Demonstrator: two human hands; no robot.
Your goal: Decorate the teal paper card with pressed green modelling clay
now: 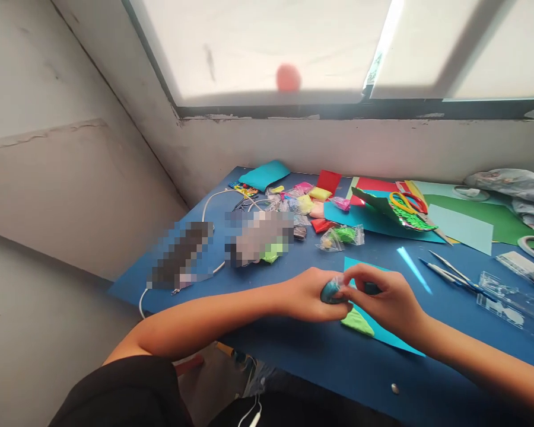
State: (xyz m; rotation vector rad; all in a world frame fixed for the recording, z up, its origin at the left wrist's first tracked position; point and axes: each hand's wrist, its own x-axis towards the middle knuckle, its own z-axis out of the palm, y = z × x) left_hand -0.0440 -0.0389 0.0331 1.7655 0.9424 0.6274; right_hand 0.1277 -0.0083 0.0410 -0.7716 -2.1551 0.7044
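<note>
My left hand [310, 295] is closed around a small plastic packet of blue clay [330, 291], which bulges out between thumb and finger. From the other side my right hand [388, 296] meets it, thumb and index finger pinched at the packet's clear plastic edge. A dark spot shows within the curl of the right hand; I cannot make out what it is. Beneath the hands lies a cyan paper sheet [394, 337], partly covered by them. A flat patch of light green clay [358, 321] rests on that sheet.
Behind the hands are several clay packets, including a green one [346, 235], and a red one [323, 225]. Orange-handled scissors [408, 201] lie on coloured paper. Tweezers [449, 273] and a clear plastic case [507, 296] are at right. White cables [204, 204] run across the blue table [267, 344].
</note>
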